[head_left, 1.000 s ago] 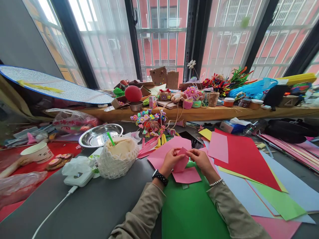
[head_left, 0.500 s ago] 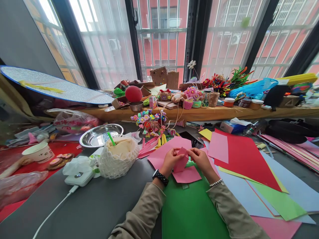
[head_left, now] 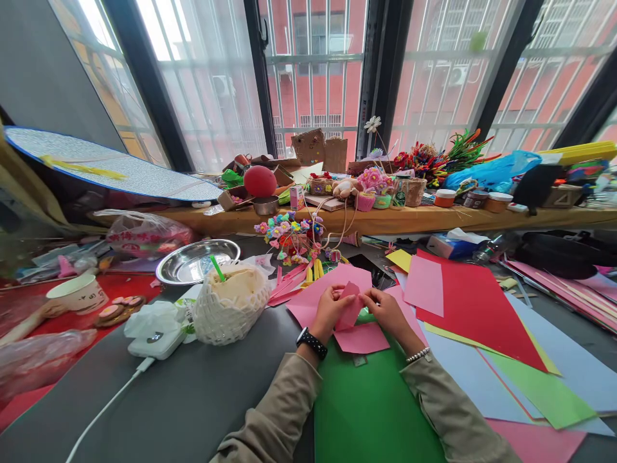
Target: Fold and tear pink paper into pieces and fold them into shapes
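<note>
A folded piece of pink paper (head_left: 349, 310) is held up between my two hands. My left hand (head_left: 329, 311), below a black watch, is closed on its left side. The fingertips of my right hand (head_left: 384, 310) pinch its right edge. Just beneath lies another pink piece of paper (head_left: 362, 339), resting on a green sheet (head_left: 376, 405). A larger pink sheet (head_left: 308, 302) is spread behind my left hand. The paper's lower folds are partly hidden by my fingers.
A coconut (head_left: 234, 305) in white netting with a green straw stands left, near a steel plate (head_left: 197, 260). A white box with a cable (head_left: 157, 341) lies farther left. Red card (head_left: 477, 308) and other coloured sheets overlap on the right. Another person's hand (head_left: 53, 310) is at far left.
The folded pink paper has tilted slightly between my hands, and my right fingers have shifted a little lower along its edge. The whole view has moved slightly.
</note>
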### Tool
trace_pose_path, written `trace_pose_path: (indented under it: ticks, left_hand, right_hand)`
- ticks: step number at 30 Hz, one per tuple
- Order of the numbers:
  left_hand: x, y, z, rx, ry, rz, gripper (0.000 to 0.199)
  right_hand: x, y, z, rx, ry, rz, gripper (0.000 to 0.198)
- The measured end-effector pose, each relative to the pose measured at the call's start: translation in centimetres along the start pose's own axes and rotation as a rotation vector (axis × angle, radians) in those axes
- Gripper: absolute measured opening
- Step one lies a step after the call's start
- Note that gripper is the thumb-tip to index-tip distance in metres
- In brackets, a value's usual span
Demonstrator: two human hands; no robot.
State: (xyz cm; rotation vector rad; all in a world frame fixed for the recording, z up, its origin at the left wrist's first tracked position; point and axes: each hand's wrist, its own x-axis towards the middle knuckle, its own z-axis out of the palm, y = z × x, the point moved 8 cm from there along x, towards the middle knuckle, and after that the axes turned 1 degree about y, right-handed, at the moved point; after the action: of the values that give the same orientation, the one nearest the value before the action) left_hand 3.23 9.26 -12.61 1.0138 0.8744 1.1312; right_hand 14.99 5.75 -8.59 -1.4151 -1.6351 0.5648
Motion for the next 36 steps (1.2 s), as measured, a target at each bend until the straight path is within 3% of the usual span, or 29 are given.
trace_pose_path:
  ticks: [10,18,28,36]
  left_hand:
    - [0.0,0.2,-0.1,0.005,0.005,0.01,0.044]
    - [-0.1,-0.1,0.7,0.058,-0.08,-0.001,0.045]
    - [0.0,-0.2,1.0,0.086,-0.119,-0.004,0.046]
    - [-0.3,0.3,0.9,0.076,-0.078,0.017,0.043]
  right_hand:
    - [-0.1,0.1,0.2,-0.036,0.025,-0.005,0.028]
    - [0.0,0.9,-0.5,0.028,0.063,0.03,0.022]
    - [-0.3,0.9,-0.9,0.021,0.099,0.071,0.03]
    - [-0.1,1.0,-0.5,0.024,0.038,0.063,0.029]
